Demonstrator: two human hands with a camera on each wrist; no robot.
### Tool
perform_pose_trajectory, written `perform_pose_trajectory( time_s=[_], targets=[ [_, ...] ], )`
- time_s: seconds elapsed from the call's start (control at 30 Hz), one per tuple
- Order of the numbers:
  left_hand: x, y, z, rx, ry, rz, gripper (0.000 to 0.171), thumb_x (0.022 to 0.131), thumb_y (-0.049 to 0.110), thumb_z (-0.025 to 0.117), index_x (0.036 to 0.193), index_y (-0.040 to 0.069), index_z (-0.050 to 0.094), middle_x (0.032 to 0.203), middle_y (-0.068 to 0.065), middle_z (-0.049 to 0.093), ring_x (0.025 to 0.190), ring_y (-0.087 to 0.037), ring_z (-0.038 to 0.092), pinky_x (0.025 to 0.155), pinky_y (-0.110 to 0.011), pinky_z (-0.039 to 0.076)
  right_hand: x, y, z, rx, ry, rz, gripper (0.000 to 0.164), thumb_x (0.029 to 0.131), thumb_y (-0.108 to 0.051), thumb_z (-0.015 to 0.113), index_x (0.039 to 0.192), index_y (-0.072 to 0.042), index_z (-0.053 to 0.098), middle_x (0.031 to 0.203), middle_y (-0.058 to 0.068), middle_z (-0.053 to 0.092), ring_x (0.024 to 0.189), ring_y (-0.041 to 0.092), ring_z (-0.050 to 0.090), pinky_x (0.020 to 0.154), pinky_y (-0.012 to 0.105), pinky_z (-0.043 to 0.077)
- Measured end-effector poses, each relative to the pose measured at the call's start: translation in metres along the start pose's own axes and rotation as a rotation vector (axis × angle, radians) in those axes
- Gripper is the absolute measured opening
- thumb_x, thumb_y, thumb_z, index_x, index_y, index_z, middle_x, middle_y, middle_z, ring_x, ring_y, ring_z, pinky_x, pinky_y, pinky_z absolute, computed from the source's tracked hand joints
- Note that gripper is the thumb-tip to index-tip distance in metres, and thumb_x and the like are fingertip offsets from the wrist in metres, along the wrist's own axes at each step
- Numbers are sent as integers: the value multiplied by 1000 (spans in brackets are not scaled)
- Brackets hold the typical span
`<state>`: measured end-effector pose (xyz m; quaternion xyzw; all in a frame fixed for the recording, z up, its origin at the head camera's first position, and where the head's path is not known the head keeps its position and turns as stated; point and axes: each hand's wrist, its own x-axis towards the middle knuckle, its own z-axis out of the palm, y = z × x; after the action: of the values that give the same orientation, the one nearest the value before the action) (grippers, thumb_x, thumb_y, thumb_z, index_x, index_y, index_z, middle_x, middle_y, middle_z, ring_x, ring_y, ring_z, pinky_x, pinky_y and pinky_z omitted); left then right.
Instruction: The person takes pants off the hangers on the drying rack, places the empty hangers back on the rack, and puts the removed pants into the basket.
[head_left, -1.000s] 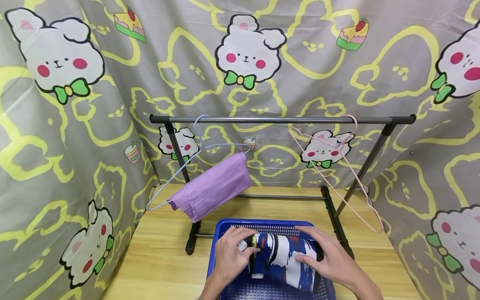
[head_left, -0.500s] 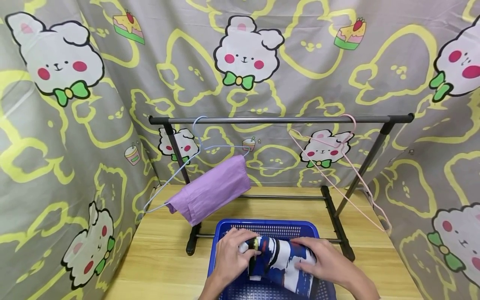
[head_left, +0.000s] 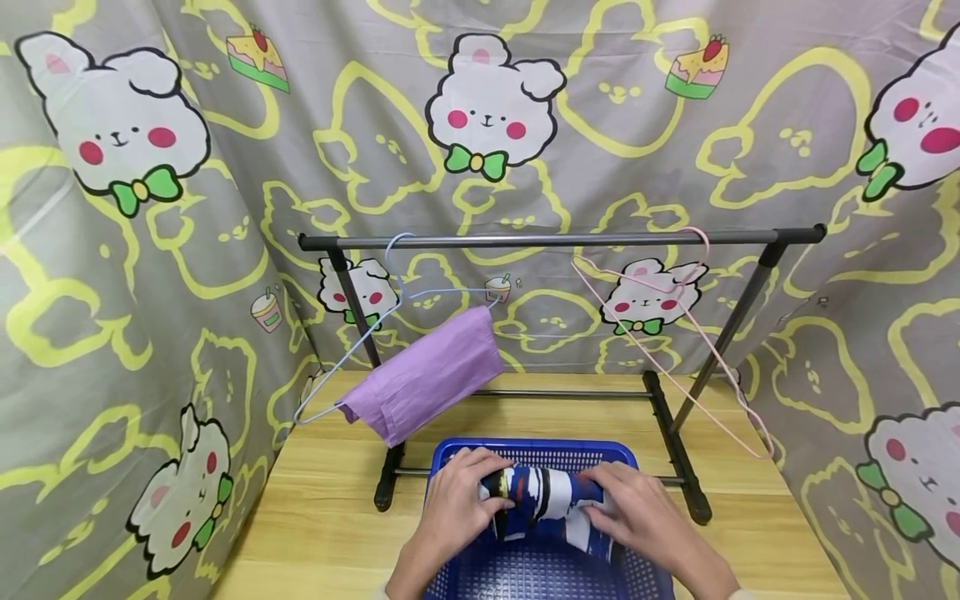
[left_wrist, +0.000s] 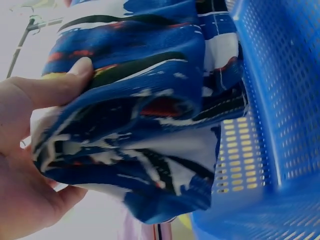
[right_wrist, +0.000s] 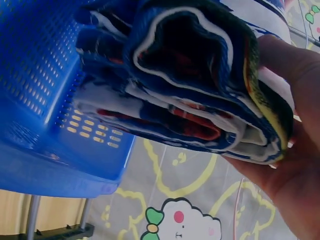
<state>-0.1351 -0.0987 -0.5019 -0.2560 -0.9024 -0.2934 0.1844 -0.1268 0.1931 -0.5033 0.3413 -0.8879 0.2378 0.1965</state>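
Note:
A folded garment with blue, white, black and red brushstroke patches is held over the blue plastic basket. My left hand pinches its left end, thumb on top and fingers underneath, as the left wrist view shows. At the opposite end my right hand grips it between thumb and fingers. Stacked layers of the folded fabric show at the end in the right wrist view. Part of the garment hangs down toward the basket floor.
Behind the basket stands a dark metal clothes rack. A blue hanger with a folded purple cloth hangs at its left, a pink hanger at its right. Printed curtains enclose the wooden table.
My right hand has shifted left and its fingers have closed in around the garment's end. The garment's near edge has drawn up, so it looks narrower. My left hand stays nearly in place.

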Motion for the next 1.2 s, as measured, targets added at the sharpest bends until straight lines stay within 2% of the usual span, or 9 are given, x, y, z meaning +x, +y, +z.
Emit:
perform_pose_trajectory(
  time_s=[0.23,0.47,0.67,0.77,0.93,1.1,1.2],
  targets=[
    [0,-6,0,116,-71,59,58,58,20,98,112,20,79,106,12,68,90,-12,62,76,-32,56,5,3,8,-120,56,-86,40,70,-22,88,106,-17,71,101,-3,68,85,12,63,57,27,52],
    [-2,-10,6,197,-93,89,66,52,23,99,113,24,74,107,12,65,91,-13,58,65,-30,55,8,3,20,-171,84,-120,40,64,-18,84,98,-13,64,91,-4,61,76,13,52,54,28,45],
    [-3,-15,15,240,-114,106,68,49,24,102,108,24,67,102,11,60,89,-15,56,60,-29,52,9,6,33,-237,90,-152,51,62,-29,94,97,-11,61,94,2,65,79,20,57,62,38,52],
    [-2,-18,19,256,-127,101,68,49,24,102,106,24,66,99,11,58,86,-14,54,59,-27,50,10,9,39,-256,85,-168,55,59,-29,95,96,-9,59,95,4,65,81,23,57,64,40,53],
    [0,-20,24,278,-149,96,70,48,23,104,105,24,63,98,9,57,85,-15,54,59,-27,49,11,15,48,-264,37,-160,58,56,-25,95,98,-10,57,100,5,63,85,25,56,67,42,53],
    [-2,-22,30,295,-231,83,71,52,24,104,108,22,62,102,5,57,88,-19,55,57,-29,50,7,19,60,-274,-30,-149,63,57,-31,97,103,-11,58,105,7,63,92,28,59,72,44,57],
    [-4,-23,37,290,-262,78,70,53,24,103,107,23,60,101,4,55,86,-20,54,54,-29,47,4,20,66,-278,-63,-121,63,58,-33,97,102,-12,57,100,3,61,87,25,55,67,39,54]
  ],
)
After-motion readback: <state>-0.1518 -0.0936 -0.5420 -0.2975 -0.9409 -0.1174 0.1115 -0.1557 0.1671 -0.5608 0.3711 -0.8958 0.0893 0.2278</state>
